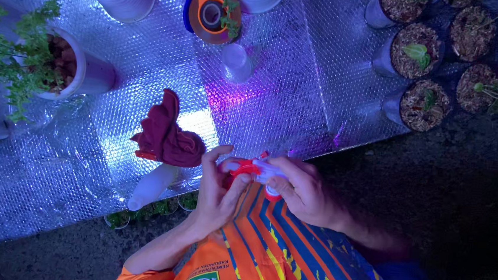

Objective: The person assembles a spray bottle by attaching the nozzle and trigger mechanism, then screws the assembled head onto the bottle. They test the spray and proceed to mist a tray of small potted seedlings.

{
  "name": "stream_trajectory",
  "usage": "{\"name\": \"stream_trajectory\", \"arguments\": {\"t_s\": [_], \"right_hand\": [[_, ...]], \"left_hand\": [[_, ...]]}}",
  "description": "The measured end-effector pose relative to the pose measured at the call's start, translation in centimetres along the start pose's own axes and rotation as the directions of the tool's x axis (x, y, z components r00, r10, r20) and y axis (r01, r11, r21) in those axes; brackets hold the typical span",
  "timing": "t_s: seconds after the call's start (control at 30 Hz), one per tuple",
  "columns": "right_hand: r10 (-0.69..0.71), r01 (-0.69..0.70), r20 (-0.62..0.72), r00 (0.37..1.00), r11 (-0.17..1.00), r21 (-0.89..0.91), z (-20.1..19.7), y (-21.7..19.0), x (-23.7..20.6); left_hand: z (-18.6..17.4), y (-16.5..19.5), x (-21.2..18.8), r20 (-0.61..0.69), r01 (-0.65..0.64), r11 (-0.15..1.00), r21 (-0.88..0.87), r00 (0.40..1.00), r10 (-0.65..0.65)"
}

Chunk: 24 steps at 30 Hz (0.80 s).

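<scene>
My left hand (pixel 216 191) and my right hand (pixel 303 190) meet over my lap, both closed on one small red and white object (pixel 256 171). Its exact kind is too blurred to tell. The fingers of both hands wrap its ends, and a red end pokes out below my right hand. Just left of my left hand lies a crumpled dark red cloth (pixel 167 135), resting on a white bottle-like thing (pixel 152 187) on a silver bubble-foil sheet (pixel 147 78).
A white pot with a leafy green plant (pixel 42 64) stands at the left. An orange and blue tape dispenser (pixel 209 9) and a clear cup (pixel 236 62) sit farther back. Several dark pots of soil with seedlings (pixel 426 71) stand at the right. Dark ground lies beside the foil.
</scene>
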State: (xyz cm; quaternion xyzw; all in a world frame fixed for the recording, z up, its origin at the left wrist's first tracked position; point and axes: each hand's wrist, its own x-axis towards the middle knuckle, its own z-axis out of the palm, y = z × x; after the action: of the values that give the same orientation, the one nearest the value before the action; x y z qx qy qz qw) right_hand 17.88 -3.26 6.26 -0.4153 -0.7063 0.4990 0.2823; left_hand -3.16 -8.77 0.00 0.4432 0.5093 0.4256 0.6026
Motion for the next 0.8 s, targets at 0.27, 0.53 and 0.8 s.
{"name": "stream_trajectory", "arguments": {"t_s": [0.27, 0.53, 0.8], "right_hand": [[-0.187, 0.197, 0.063, 0.980, 0.936, -0.291, 1.8, -0.5, -1.0], [-0.219, 0.233, 0.085, 0.972, 0.948, -0.218, 2.7, 0.0, -1.3], [-0.131, 0.150, 0.087, 0.988, 0.947, -0.282, 3.1, 0.2, -1.8]], "left_hand": [[-0.8, -4.5, -1.3, 0.144, 0.134, 0.860, -0.492, 0.987, -0.072], [-1.4, -4.1, -1.7, 0.225, -0.061, 0.966, -0.253, 0.967, 0.120], [-0.8, -1.1, -0.8, 0.177, -0.268, 0.963, 0.005, 0.948, 0.263]]}}
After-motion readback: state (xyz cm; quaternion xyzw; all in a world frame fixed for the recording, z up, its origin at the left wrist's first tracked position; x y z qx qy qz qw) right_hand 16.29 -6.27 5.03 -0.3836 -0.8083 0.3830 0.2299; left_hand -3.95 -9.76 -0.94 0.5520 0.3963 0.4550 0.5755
